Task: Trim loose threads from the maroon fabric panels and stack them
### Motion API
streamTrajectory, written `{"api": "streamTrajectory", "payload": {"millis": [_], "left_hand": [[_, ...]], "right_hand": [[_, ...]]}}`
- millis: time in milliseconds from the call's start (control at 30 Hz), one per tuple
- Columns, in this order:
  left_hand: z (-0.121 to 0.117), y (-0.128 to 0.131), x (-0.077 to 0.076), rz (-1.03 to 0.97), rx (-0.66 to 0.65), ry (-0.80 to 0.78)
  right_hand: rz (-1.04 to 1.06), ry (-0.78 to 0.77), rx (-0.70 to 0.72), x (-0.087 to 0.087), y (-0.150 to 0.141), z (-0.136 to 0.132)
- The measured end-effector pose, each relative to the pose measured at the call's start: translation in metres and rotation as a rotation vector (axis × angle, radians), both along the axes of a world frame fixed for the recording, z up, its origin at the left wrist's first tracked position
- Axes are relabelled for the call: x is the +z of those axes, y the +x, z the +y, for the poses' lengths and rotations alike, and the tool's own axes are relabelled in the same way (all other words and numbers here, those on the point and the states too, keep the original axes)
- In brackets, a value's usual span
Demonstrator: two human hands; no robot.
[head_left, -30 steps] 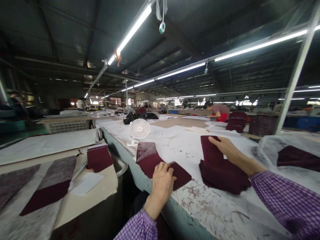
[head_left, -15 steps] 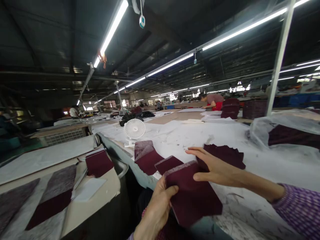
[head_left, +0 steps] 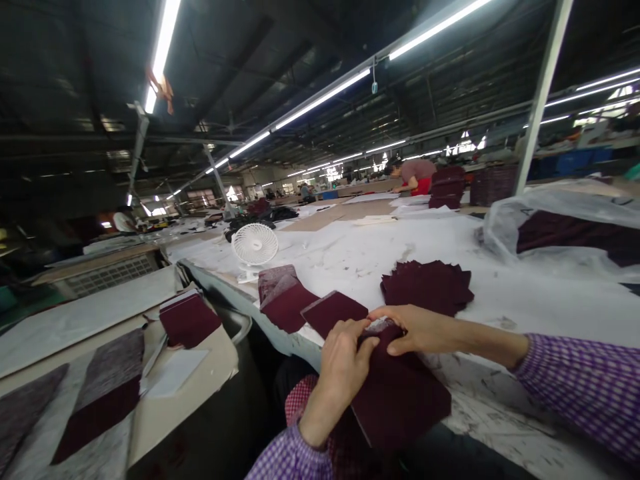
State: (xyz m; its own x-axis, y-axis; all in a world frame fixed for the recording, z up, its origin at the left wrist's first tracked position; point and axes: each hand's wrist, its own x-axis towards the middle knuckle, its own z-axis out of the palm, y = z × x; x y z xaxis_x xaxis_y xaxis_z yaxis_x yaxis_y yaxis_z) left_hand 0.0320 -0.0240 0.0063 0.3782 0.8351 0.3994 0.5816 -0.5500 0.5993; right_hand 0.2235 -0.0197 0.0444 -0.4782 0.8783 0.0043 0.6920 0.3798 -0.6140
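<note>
A maroon fabric piece (head_left: 403, 400), looking like a pocket-shaped panel, hangs tilted over the table's front edge. My left hand (head_left: 345, 367) grips its upper left edge, thumb on the front. My right hand (head_left: 413, 330) pinches the upper right of the same edge, its fingers curled behind. A pale greyish strip shows along the top between my two thumbs. Just beyond my hands, another maroon piece (head_left: 335, 312) lies on the white-covered table (head_left: 340, 257). Left of it is a maroon piece with a greyish folded part (head_left: 285, 300). A fanned-out pile of maroon pieces (head_left: 427, 287) lies behind my right hand.
A small white fan (head_left: 255, 245) stands near the table's left edge. On a lower board (head_left: 215, 373) at left lie a maroon stack (head_left: 190, 320) and a white card (head_left: 177, 372). A clear plastic bag (head_left: 503, 223) sits at right. Another person (head_left: 420, 177) bends over the far table.
My right hand has come down and left to take the panel's top edge. My left hand has shifted up along that edge. The view has turned slightly right and down.
</note>
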Motion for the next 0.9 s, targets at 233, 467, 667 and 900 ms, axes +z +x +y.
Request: {"api": "streamTrajectory", "payload": {"millis": [233, 467, 667, 900], "left_hand": [[0.012, 0.024, -0.012, 0.282, 0.056, 0.149], [0.016, 0.023, -0.022, 0.332, 0.042, 0.243], [0.016, 0.024, -0.023, 0.343, 0.041, 0.268], [0.015, 0.023, -0.023, 0.344, 0.046, 0.278]], "right_hand": [[-0.216, 0.346, 0.042, 0.0, 0.034, 0.025], [-0.217, 0.39, 0.197, -0.006, 0.038, 0.027], [-0.227, 0.395, 0.161, -0.008, 0.035, 0.025], [-0.288, 0.428, 0.142, -0.015, 0.035, 0.028]]}}
